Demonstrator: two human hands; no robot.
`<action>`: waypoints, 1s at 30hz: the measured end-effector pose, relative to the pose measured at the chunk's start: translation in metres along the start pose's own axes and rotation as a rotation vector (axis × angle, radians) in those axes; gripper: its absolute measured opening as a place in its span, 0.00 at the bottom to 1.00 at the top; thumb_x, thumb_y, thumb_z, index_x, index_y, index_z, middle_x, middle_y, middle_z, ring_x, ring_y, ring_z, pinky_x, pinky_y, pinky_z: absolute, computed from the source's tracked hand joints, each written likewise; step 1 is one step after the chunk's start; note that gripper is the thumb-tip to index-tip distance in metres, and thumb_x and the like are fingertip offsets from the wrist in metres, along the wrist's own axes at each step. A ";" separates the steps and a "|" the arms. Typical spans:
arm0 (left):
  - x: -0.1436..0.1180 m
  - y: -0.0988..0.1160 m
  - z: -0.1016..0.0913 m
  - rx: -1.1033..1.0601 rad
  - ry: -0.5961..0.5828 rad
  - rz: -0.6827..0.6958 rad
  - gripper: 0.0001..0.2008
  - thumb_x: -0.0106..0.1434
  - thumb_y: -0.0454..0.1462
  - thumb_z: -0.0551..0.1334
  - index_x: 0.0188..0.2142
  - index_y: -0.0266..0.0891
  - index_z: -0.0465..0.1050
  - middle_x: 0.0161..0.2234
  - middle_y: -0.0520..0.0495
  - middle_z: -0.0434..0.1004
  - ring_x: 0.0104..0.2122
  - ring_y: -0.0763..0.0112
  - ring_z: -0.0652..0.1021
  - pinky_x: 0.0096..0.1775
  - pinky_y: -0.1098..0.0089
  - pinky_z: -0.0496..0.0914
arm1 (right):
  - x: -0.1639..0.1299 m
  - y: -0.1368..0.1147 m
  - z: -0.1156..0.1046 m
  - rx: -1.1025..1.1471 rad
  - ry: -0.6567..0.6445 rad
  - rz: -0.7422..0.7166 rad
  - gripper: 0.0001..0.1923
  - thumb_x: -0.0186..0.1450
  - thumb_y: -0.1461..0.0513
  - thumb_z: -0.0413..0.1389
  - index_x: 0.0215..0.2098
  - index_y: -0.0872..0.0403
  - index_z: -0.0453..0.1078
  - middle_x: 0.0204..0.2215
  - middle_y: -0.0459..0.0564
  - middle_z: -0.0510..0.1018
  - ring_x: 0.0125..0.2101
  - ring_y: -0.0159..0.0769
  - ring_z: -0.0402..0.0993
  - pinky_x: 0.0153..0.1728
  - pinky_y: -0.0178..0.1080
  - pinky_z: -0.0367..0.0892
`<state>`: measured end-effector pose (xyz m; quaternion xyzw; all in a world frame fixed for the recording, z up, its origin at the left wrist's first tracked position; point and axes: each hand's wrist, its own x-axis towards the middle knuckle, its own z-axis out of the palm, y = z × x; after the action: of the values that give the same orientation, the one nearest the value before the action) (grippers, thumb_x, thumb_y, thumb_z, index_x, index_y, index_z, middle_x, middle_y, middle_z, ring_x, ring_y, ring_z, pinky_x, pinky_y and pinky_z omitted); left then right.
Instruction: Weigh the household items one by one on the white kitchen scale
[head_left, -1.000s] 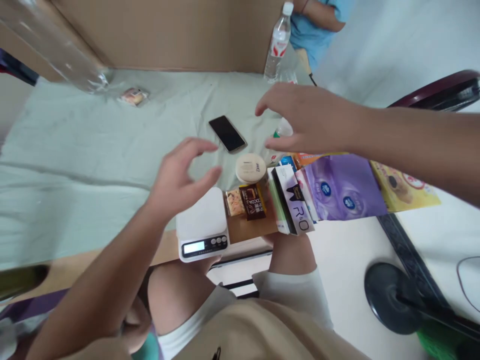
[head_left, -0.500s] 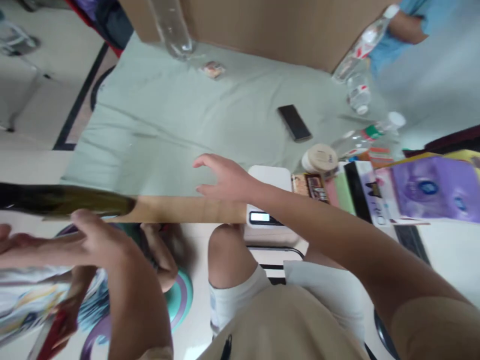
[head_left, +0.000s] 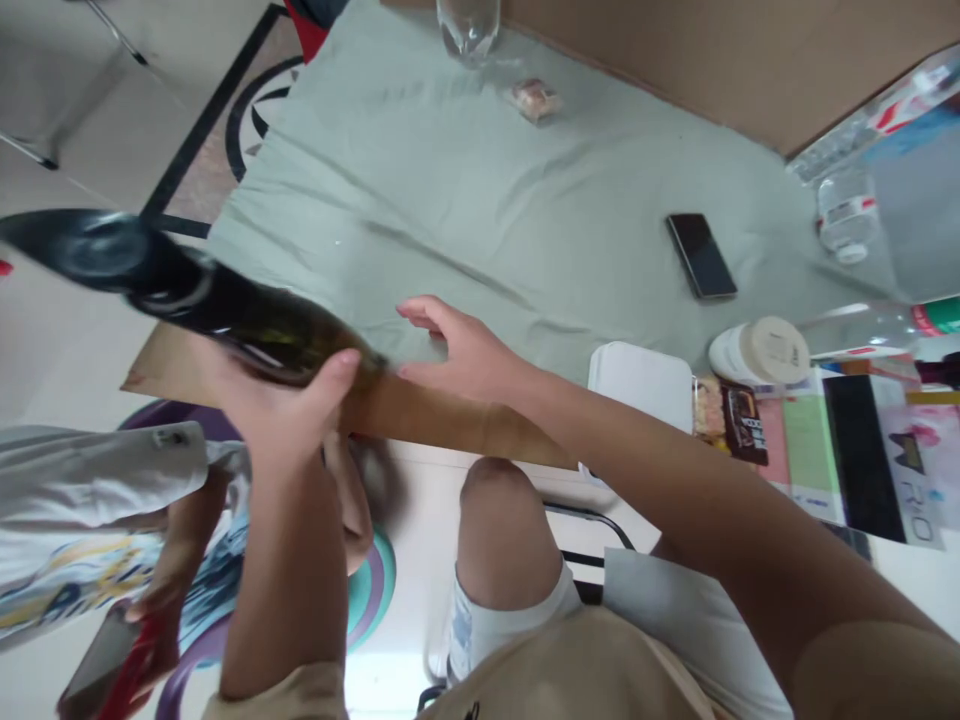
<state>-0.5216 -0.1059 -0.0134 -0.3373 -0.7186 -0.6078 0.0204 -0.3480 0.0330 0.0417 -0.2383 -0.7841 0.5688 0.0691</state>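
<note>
Pale green cloth (head_left: 465, 200) covers the table beyond both hands. Left hand (head_left: 289, 395) is wrapped around a dark bottle (head_left: 187, 295), gripping its thicker end; it looks like glass, so likely heavy, smooth and breakable. Its long axis slants up and left from that hand. Right hand (head_left: 457, 350) hovers open just beside it, holding nothing, a white scale (head_left: 637, 375) further right.

A dark green glass bottle (head_left: 225, 310) lies nearly level, tilted slightly, its blurred wide end toward nine o'clock. It hangs above the near table (head_left: 450, 425) edge, gripped around its three o'clock end.
</note>
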 end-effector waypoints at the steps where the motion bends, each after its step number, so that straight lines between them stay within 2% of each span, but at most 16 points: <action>1: -0.003 0.005 0.011 -0.055 0.008 0.024 0.59 0.36 0.77 0.71 0.56 0.42 0.63 0.56 0.40 0.77 0.61 0.44 0.78 0.67 0.39 0.70 | 0.000 0.003 0.000 0.003 -0.020 -0.034 0.35 0.62 0.55 0.67 0.65 0.48 0.66 0.71 0.54 0.71 0.72 0.47 0.68 0.74 0.54 0.65; 4: -0.014 0.024 0.044 -0.179 -0.062 0.053 0.47 0.39 0.66 0.79 0.50 0.45 0.69 0.48 0.46 0.80 0.52 0.50 0.82 0.59 0.44 0.78 | -0.003 0.012 -0.005 0.021 -0.069 -0.141 0.44 0.59 0.53 0.69 0.69 0.52 0.60 0.70 0.57 0.72 0.69 0.48 0.71 0.72 0.53 0.69; 6: -0.022 0.041 0.063 -0.186 -0.103 0.060 0.41 0.44 0.62 0.79 0.49 0.46 0.70 0.44 0.48 0.79 0.47 0.54 0.83 0.56 0.47 0.79 | -0.012 0.015 -0.014 0.035 -0.042 -0.178 0.48 0.57 0.52 0.70 0.70 0.54 0.59 0.69 0.58 0.72 0.68 0.48 0.73 0.71 0.50 0.71; 8: -0.031 0.064 0.080 -0.188 -0.129 0.086 0.38 0.47 0.59 0.78 0.50 0.46 0.70 0.41 0.49 0.78 0.46 0.56 0.82 0.56 0.48 0.79 | -0.028 0.015 -0.026 0.045 0.026 -0.205 0.47 0.58 0.51 0.69 0.70 0.55 0.60 0.69 0.58 0.72 0.68 0.48 0.73 0.70 0.49 0.72; 10: -0.041 0.091 0.094 -0.234 -0.166 0.138 0.38 0.50 0.58 0.78 0.53 0.44 0.70 0.44 0.48 0.77 0.48 0.56 0.82 0.58 0.49 0.78 | -0.052 0.012 -0.044 0.039 0.107 -0.238 0.43 0.59 0.50 0.68 0.69 0.54 0.62 0.68 0.58 0.74 0.66 0.48 0.74 0.69 0.49 0.73; 12: -0.050 0.118 0.108 -0.316 -0.254 0.191 0.39 0.54 0.56 0.77 0.58 0.44 0.69 0.49 0.45 0.77 0.52 0.54 0.81 0.60 0.49 0.78 | -0.083 0.009 -0.064 0.011 0.199 -0.276 0.41 0.60 0.50 0.68 0.67 0.52 0.64 0.66 0.56 0.76 0.65 0.49 0.75 0.67 0.51 0.74; 14: -0.060 0.141 0.123 -0.414 -0.405 0.258 0.43 0.56 0.58 0.77 0.64 0.46 0.67 0.57 0.41 0.75 0.58 0.49 0.80 0.62 0.48 0.77 | -0.120 0.010 -0.087 -0.020 0.305 -0.307 0.40 0.60 0.48 0.69 0.65 0.50 0.67 0.65 0.55 0.78 0.64 0.52 0.77 0.66 0.53 0.75; 16: -0.072 0.155 0.141 -0.501 -0.603 0.330 0.47 0.58 0.61 0.75 0.69 0.48 0.63 0.64 0.38 0.73 0.64 0.45 0.77 0.66 0.48 0.74 | -0.159 0.017 -0.108 -0.013 0.395 -0.269 0.40 0.58 0.45 0.71 0.63 0.50 0.69 0.63 0.56 0.80 0.62 0.53 0.78 0.65 0.54 0.76; 18: -0.089 0.161 0.160 -0.554 -0.786 0.331 0.48 0.60 0.63 0.72 0.72 0.50 0.60 0.69 0.38 0.70 0.68 0.44 0.74 0.69 0.48 0.72 | -0.193 0.028 -0.126 0.034 0.463 -0.168 0.42 0.56 0.42 0.73 0.62 0.51 0.71 0.59 0.57 0.82 0.60 0.54 0.80 0.62 0.55 0.78; 19: -0.098 0.162 0.169 -0.559 -0.858 0.284 0.48 0.61 0.63 0.71 0.73 0.51 0.59 0.71 0.37 0.68 0.69 0.45 0.73 0.70 0.48 0.72 | -0.207 0.035 -0.132 0.053 0.491 -0.128 0.44 0.56 0.40 0.73 0.62 0.51 0.71 0.57 0.58 0.83 0.58 0.54 0.81 0.60 0.55 0.79; 21: -0.116 0.162 0.185 -0.541 -0.937 0.197 0.49 0.63 0.63 0.70 0.75 0.50 0.57 0.73 0.35 0.65 0.71 0.44 0.72 0.71 0.47 0.70 | -0.225 0.051 -0.140 0.074 0.545 -0.083 0.48 0.53 0.37 0.73 0.63 0.51 0.71 0.56 0.59 0.84 0.58 0.55 0.81 0.60 0.57 0.79; 25: -0.134 0.163 0.207 -0.497 -0.957 0.147 0.53 0.61 0.63 0.71 0.76 0.46 0.54 0.74 0.31 0.63 0.71 0.39 0.71 0.71 0.41 0.69 | -0.229 0.075 -0.144 0.088 0.617 -0.034 0.50 0.50 0.38 0.74 0.64 0.48 0.69 0.59 0.58 0.83 0.60 0.58 0.80 0.64 0.62 0.74; 30: -0.132 0.162 0.221 -0.468 -0.929 0.137 0.54 0.59 0.63 0.72 0.76 0.45 0.54 0.71 0.32 0.68 0.69 0.42 0.74 0.68 0.46 0.73 | -0.221 0.084 -0.142 0.116 0.641 -0.010 0.48 0.51 0.43 0.74 0.66 0.45 0.67 0.58 0.54 0.83 0.59 0.59 0.80 0.65 0.67 0.73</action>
<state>-0.2533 0.0348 0.0104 -0.6129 -0.4733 -0.5358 -0.3366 -0.0758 0.0752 0.0486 -0.3972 -0.6897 0.5083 0.3290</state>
